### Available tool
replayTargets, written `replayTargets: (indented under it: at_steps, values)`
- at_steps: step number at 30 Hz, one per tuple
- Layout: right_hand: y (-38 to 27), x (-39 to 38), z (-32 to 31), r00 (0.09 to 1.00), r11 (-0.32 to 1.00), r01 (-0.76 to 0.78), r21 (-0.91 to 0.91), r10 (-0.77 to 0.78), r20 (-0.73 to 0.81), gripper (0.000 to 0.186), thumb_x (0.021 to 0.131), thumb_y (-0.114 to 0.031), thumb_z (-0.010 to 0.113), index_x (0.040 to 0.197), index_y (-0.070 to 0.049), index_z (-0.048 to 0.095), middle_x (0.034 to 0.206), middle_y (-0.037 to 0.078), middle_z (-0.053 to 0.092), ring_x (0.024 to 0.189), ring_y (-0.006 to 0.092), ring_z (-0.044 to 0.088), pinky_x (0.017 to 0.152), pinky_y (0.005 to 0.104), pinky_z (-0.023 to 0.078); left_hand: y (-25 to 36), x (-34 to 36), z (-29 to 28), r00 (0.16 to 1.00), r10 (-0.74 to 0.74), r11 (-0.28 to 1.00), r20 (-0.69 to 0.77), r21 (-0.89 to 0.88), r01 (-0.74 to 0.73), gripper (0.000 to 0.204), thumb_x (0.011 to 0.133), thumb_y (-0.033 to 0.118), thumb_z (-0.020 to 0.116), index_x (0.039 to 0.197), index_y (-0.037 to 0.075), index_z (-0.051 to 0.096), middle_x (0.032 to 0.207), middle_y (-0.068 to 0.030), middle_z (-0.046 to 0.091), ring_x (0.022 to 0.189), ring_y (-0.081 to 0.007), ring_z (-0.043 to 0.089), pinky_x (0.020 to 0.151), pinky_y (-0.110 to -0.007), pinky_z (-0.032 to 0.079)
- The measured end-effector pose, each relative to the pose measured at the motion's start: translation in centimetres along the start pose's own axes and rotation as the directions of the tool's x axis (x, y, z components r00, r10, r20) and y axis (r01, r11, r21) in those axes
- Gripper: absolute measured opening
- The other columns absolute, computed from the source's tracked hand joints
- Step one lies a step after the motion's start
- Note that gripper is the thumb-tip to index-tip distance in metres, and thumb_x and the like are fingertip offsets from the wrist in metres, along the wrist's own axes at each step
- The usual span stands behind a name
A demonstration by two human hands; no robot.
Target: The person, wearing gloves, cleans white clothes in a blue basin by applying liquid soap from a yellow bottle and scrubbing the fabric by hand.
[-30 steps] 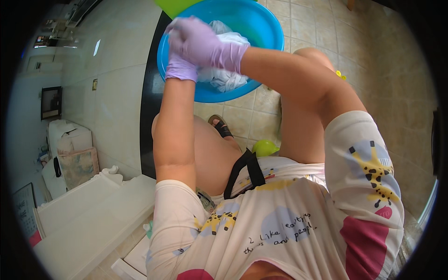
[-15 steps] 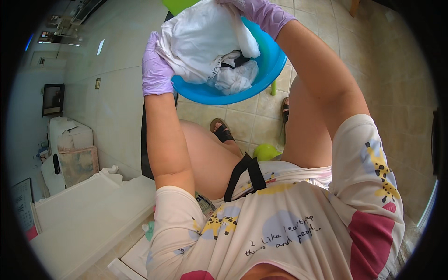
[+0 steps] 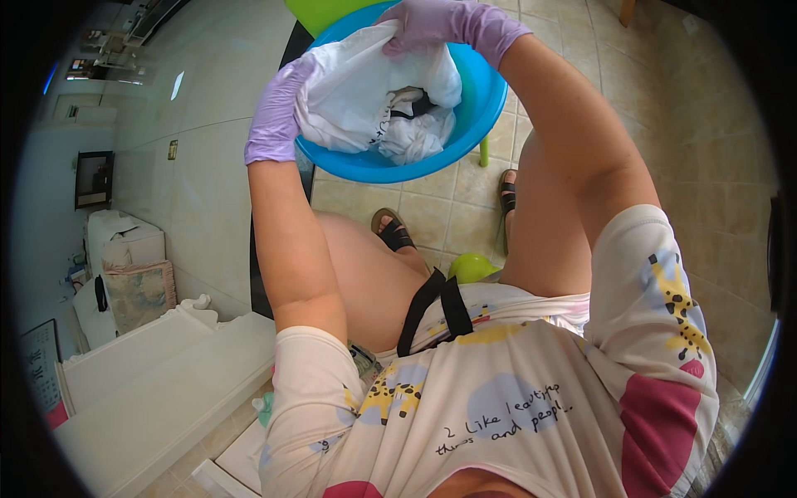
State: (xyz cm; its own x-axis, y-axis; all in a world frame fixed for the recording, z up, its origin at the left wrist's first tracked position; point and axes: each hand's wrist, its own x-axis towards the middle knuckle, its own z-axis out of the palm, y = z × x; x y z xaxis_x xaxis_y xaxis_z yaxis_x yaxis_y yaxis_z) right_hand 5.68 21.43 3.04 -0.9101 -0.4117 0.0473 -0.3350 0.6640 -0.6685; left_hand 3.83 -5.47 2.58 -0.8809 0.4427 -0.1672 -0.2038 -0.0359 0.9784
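Observation:
A white garment [image 3: 344,95] with black print is spread between my hands over a round blue basin [image 3: 484,100]. My left hand [image 3: 281,112], in a lilac glove, is closed on the garment's left edge, its fingertips partly hidden by cloth. At the far rim of the basin, my right hand [image 3: 427,26], gloved likewise, grips the upper part of the garment with bent fingers. The lower part of the cloth sags into the basin. Inside lie crumpled white fabric [image 3: 415,139] and a black piece [image 3: 422,104]; I cannot tell whether these belong to the same garment.
The basin sits in front of my knees, with a green support [image 3: 484,152] showing below it and a green surface [image 3: 320,12] behind. Between my feet is a lime-green round object [image 3: 471,267]. White furniture [image 3: 166,373] stands to the left, beside a pale tiled wall [image 3: 207,166].
Both hands have lowered the garment into the basin. My right hand has come down and nearer, and the cloth that was held high now hangs lower and more folded.

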Motion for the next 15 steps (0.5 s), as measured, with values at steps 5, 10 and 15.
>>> replayTargets:
  at_steps: [5, 10, 15]
  values:
    - [4.5, 1.3, 0.2, 0.987, 0.998, -0.046, 0.051, 0.053, -0.150, 0.035, 0.079, -0.034, 0.068, 0.101, -0.007, 0.065, 0.088, 0.011, 0.068, 0.078, 0.0216, 0.063, 0.075, 0.0333, 0.049, -0.8, -0.1, 1.6, 0.985, -0.085, 0.923, 0.147, 0.384, 0.022, 0.044, 0.075, 0.018, 0.076, 0.111, 0.000, 0.058, 0.100, -0.0058, 0.062, 0.089, -0.0130, 0.059, 0.083, -0.026, 0.046]
    - [5.4, 1.7, 1.1, 0.944, 0.872, -0.100, 0.479, 0.235, -0.231, 0.034, 0.083, -0.036, 0.064, 0.099, -0.006, 0.064, 0.085, 0.011, 0.067, 0.075, 0.0223, 0.062, 0.072, 0.0345, 0.049, -0.8, 0.2, 2.5, 0.992, -0.090, 0.962, 0.094, 0.268, 0.061, 0.038, 0.081, 0.025, 0.070, 0.109, 0.002, 0.059, 0.098, -0.0048, 0.063, 0.086, -0.0127, 0.059, 0.082, -0.026, 0.047]
    - [-1.5, 1.1, 4.4, 0.894, 0.845, -0.136, 0.517, 0.329, -0.303, 0.036, 0.087, -0.034, 0.060, 0.109, -0.005, 0.060, 0.090, 0.011, 0.065, 0.081, 0.0206, 0.062, 0.075, 0.0313, 0.049, -3.8, 3.3, 2.9, 0.993, 0.032, 0.956, -0.118, -0.288, -0.065, 0.032, 0.089, 0.027, 0.059, 0.109, 0.001, 0.058, 0.100, -0.0067, 0.061, 0.090, -0.0152, 0.058, 0.083, -0.028, 0.046]
